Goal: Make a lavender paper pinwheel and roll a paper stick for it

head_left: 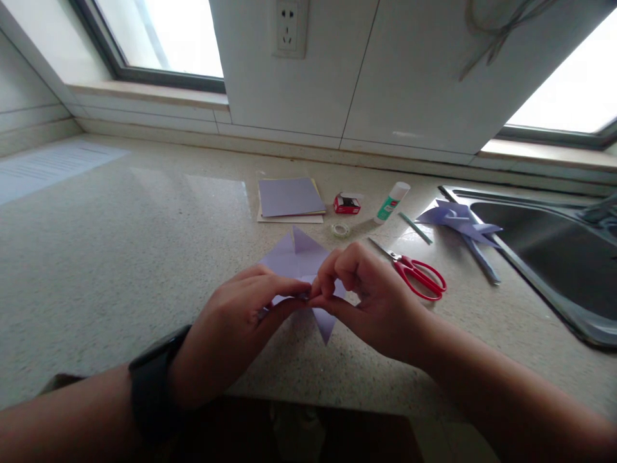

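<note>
A folded sheet of purple paper [311,249] with pointed corners is held just above the counter, near its front edge. My left hand [241,315] pinches it from the left between thumb and fingers. From the right, my right hand [371,302] pinches the same paper, its fingertips meeting those of the left near the paper's middle. The fingers hide the pinched spot. Just beyond my right hand lie red-handled scissors [419,276], blades pointing away to the left. A roll of clear tape [340,229] lies flat behind the paper.
A stack of coloured paper [292,197] sits further back, beside a small red box [347,204], an upright glue stick [393,202] and a thin green strip [415,228]. A purple paper pinwheel [457,218] rests against the steel sink's rim [535,280]. Printed sheet [58,164] lies far left.
</note>
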{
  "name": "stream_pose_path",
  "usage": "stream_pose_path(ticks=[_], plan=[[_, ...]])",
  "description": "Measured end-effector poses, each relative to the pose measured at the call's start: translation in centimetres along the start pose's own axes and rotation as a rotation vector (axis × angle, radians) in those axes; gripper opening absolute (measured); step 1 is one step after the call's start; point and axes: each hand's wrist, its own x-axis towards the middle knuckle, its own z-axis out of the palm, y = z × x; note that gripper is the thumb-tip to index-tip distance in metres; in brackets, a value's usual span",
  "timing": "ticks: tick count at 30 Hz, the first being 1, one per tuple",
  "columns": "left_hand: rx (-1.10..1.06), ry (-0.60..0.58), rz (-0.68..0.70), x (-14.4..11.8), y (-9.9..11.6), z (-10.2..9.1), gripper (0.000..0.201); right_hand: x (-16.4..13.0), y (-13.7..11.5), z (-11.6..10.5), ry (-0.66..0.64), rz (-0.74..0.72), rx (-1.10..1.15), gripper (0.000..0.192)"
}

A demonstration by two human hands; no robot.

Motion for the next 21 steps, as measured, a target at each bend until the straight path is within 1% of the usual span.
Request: stream_pose_path(ticks=[5,13,17,21], plan=[[-0.007,0.008,0.003,0.04,0.09,0.11,0.013,0.13,-0.1,0.02,0.017,0.014,0.027,0.041],[-0.008,0.004,0.022,0.13,0.18,0.02,0.018,0.09,0.18,0.09,0.04,0.032,0.043,0.037],[-0.003,0.015,0.009,-0.04,0.08,-0.04,0.019,0.07,0.3,0.15,0.048,0.039,0.039,0.034],[0.006,0.03,0.024,-0.22,-0.04,0.01,0.023,0.13,0.18,0.31,0.042,0.028,0.056,0.032]])
